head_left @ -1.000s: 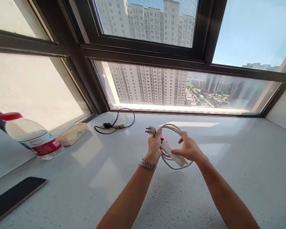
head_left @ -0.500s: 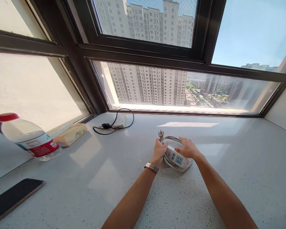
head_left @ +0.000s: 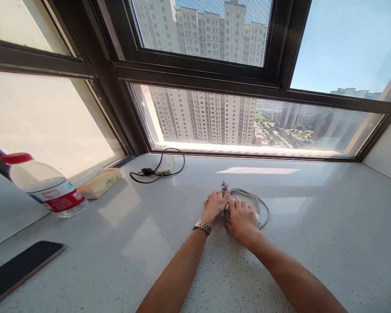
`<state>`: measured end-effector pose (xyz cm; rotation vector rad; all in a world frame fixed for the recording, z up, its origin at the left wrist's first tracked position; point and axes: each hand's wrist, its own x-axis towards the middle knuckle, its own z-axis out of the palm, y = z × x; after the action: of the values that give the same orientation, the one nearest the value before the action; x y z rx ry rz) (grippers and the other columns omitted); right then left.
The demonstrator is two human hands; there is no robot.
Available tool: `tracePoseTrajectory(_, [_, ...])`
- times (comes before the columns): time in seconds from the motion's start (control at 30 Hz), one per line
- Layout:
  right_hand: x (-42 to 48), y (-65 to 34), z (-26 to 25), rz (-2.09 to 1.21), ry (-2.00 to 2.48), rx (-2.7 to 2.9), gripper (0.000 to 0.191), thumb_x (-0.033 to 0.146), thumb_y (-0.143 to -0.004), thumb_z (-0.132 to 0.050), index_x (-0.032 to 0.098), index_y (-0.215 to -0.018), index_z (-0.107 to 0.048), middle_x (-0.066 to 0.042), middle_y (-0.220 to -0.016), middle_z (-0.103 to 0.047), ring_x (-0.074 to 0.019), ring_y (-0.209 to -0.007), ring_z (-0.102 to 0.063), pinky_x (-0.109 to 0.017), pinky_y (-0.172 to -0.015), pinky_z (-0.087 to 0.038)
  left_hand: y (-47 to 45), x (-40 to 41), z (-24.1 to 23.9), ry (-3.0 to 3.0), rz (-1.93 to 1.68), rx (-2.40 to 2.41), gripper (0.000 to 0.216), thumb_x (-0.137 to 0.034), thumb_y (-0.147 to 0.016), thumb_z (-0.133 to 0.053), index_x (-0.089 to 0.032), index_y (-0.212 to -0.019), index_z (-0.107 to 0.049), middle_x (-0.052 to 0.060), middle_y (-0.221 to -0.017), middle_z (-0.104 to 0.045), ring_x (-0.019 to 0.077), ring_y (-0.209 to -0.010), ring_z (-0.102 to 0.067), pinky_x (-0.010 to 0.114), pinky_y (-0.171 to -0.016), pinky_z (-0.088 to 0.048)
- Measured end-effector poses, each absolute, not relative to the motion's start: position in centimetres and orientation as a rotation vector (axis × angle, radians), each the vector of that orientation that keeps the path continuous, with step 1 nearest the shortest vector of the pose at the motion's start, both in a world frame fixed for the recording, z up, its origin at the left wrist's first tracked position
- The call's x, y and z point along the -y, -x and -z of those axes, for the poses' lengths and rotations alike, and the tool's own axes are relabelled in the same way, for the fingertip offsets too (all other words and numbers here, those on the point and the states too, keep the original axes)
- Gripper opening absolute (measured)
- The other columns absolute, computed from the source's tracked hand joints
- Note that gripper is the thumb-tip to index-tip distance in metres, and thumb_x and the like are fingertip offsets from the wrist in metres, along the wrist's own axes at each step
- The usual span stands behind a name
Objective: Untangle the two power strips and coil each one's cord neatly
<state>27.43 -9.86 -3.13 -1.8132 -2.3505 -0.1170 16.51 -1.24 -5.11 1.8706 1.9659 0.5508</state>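
Note:
A white power strip with its grey cable coiled in a loop (head_left: 259, 204) lies on the speckled white sill (head_left: 306, 226). Both of my hands rest on it. My left hand (head_left: 215, 204), a metal watch on its wrist, grips the coil's left side just below the plug (head_left: 224, 187), which sticks up. My right hand (head_left: 242, 219) presses down over the strip's body and hides most of it.
A second white power strip with a black cord (head_left: 159, 167) lies by the window at the back. A water bottle with a red cap (head_left: 42, 184) and a yellowish packet (head_left: 99, 182) are at the left. A dark phone (head_left: 18, 269) lies at the near left.
The coiled power strip went from held up in the air down onto the sill. My right hand slid left over the strip and now covers its sockets.

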Motion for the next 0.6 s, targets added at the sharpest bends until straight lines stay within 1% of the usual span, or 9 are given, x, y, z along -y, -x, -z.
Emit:
tracePoseTrajectory(0.1, [9.2,-28.3,3.5,0.162,1.832,2.297,0.067,0.036,-0.082,-0.061,0.015,-0.141,-0.037,-0.019,-0.138,-0.045,-0.0309,-0.11,-0.052,-0.044,-0.084,-0.046,-16.3,1.5,5.0,-1.963,-0.488,-1.952,0.05,-0.056,-0.088,-0.029,-0.022,-0.102,-0.062,0.014,-0.125,-0.055,0.0322,-0.12,-0.045,0.047,-0.097,-0.035])
tracePoseTrajectory(0.2, [8.2,-30.1,3.9,0.17,1.892,2.27,0.065,0.039,-0.084,-0.058,0.017,-0.14,-0.037,-0.018,-0.137,-0.046,-0.0302,-0.11,-0.053,-0.042,-0.083,-0.046,-16.2,1.7,4.9,-2.029,-0.436,-1.912,0.051,-0.058,-0.087,-0.03,-0.024,-0.11,-0.061,0.011,-0.13,-0.052,0.0318,-0.122,-0.043,0.046,-0.097,-0.035])
tracePoseTrajectory(0.33, [6.4,-34.9,4.5,0.208,2.04,2.227,0.062,0.042,-0.087,-0.053,0.018,-0.142,-0.035,-0.018,-0.138,-0.045,-0.0302,-0.113,-0.051,-0.041,-0.084,-0.046,-16.1,1.8,4.8,-2.048,-0.401,-1.886,0.054,-0.058,-0.088,-0.029,-0.025,-0.122,-0.056,0.012,-0.133,-0.049,0.0316,-0.124,-0.04,0.047,-0.097,-0.034])
tracePoseTrajectory(0.47, [5.0,-41.3,4.6,0.213,2.241,2.111,0.063,0.044,-0.09,-0.045,0.015,-0.144,-0.031,-0.019,-0.138,-0.044,-0.0296,-0.115,-0.05,-0.039,-0.084,-0.045,-16.0,1.8,4.7,-2.073,-0.393,-1.857,0.054,-0.059,-0.086,-0.031,-0.026,-0.119,-0.058,0.012,-0.134,-0.048,0.0321,-0.124,-0.039,0.047,-0.097,-0.032])
tracePoseTrajectory(0.6, [4.8,-47.4,4.2,0.112,2.448,1.929,0.066,0.047,-0.09,-0.04,0.012,-0.145,-0.028,-0.021,-0.14,-0.042,-0.0317,-0.121,-0.046,-0.04,-0.085,-0.044,-15.7,1.8,4.7,-2.085,-0.387,-1.818,0.055,-0.061,-0.085,-0.031,-0.028,-0.121,-0.056,0.011,-0.135,-0.047,0.0321,-0.123,-0.039,0.048,-0.096,-0.032])
